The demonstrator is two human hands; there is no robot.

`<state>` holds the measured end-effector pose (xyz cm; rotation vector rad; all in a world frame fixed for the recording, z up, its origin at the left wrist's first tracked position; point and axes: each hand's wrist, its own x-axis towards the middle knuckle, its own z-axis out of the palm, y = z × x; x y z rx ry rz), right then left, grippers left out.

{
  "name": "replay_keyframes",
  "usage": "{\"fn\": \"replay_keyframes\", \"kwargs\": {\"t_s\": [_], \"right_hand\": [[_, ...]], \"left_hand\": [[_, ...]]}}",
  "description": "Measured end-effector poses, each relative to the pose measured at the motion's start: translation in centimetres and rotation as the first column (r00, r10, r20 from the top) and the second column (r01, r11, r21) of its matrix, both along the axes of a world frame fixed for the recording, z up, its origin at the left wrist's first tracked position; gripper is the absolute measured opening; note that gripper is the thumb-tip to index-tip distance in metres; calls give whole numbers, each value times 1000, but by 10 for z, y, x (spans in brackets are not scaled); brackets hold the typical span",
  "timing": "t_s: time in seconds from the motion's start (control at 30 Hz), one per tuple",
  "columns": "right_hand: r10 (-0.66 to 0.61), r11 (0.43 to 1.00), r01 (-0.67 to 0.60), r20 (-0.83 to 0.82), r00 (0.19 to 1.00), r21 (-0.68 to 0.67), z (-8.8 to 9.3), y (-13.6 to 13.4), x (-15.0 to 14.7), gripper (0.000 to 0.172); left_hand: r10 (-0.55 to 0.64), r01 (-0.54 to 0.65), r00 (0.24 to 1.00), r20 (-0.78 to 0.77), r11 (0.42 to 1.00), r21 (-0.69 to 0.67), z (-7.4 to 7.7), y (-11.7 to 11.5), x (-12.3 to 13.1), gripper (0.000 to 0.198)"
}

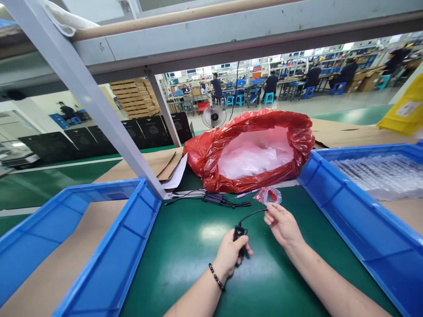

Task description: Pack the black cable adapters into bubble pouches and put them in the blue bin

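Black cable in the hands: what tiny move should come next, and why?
Probably fold the cable toward the left hand: that hand grips the black box at one end, the right hand pinches the loose end, and the cable arches between them.

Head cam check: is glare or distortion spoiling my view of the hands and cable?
Head view: a soft glare patch on the green mat, beside the left hand, misses the black cable and right hand; both hands are sharp; wide-angle distortion bows the blue bins at the edges; the far hall is washed out.
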<state>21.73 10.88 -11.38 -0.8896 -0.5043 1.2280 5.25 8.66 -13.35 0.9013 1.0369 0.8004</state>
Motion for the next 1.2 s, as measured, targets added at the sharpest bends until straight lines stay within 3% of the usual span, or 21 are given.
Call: {"fn": "replay_keyframes", "kwargs": {"t_s": [0.1,0.17,0.23,0.3,0.37,0.43,0.53,0.7,0.83,0.93,1.0,1.03,1.1,1.2], "right_hand": [[222,974,-208,177,959,-90,-10,-10,-23,32],[449,892,-414,252,857,-180,-18,-18,-40,33],[620,784,-573,269,737,-239,-24,-24,-51,33],[680,733,-643,270,681,-223,-26,-26,-53,32],[658,749,-649,263,706,-132,-26,-27,-48,37],[645,756,-653,235,727,-54,-24,-28,-41,51],[663,741,-668,239,710,-70,-20,-30,-38,43],[464,855,-514,335,820,72,-16,-27,-41,47],[383,892,-438,324,865,115,-13,-27,-35,46],[404,874,-478,414,816,88,-3,-16,-31,43],[343,891,-451,569,747,56,8,7,-30,40],[275,916,-400,661,698,41,14,23,-30,38],[80,979,-200,858,508,28,26,65,-31,25],[17,999,-35,895,445,-1,36,132,-34,15]], "left_hand": [[212,-217,965,155,976,13,2,7,-6,30],[298,-301,922,247,953,-26,4,11,-11,31],[301,-300,910,284,953,-49,4,12,-13,29],[264,-269,927,265,963,-18,4,11,-13,28],[202,-212,960,192,977,32,4,7,-9,28],[45,-51,994,103,997,58,4,-1,-3,27],[-228,227,972,53,973,34,5,-12,7,27],[-369,370,928,44,929,0,4,-17,9,20],[-445,445,895,14,893,-71,-1,-13,4,15],[-415,416,909,36,907,-67,-5,-10,3,20],[-339,340,940,37,939,-55,-6,-7,3,23],[-293,294,956,34,955,-46,-7,-5,3,25],[-215,216,976,25,976,-23,-8,-2,2,27],[-160,160,987,29,987,4,-10,1,0,29]]}}
